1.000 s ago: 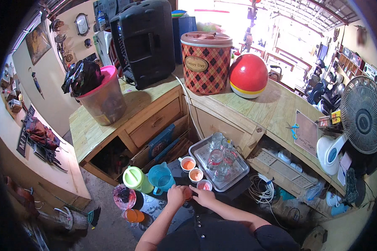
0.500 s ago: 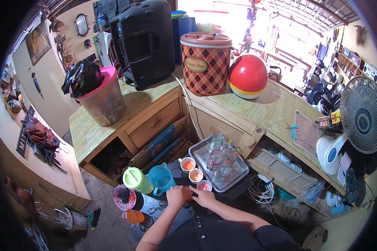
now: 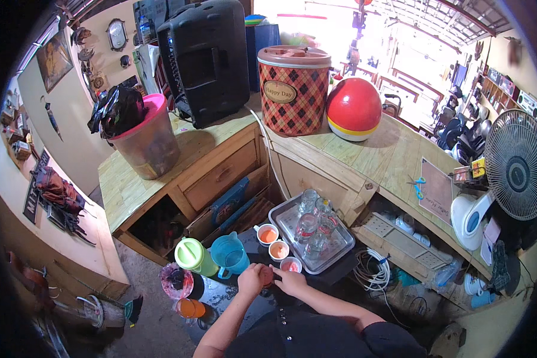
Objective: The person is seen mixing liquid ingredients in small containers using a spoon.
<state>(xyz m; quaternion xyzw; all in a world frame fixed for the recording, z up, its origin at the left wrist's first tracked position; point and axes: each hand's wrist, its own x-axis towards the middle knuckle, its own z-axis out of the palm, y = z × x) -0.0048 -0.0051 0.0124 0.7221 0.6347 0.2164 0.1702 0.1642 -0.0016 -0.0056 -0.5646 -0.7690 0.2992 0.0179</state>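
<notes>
White cups, three in number, already contain orange or pink matter; glasses on the tray appear unfilled. Left hand is curled around a reddish vessel at the table's near side. Right hand adjoins it; its grip cannot be determined. Vessel's base and fill level: obscured by hands.

The left forearm and right forearm, both bare, slant inward over the near edge of the table. The left hand is curled, its back upward. The right hand is just beside it, fingers pointing toward the left. A dark sleeve covers the right upper arm.
</notes>
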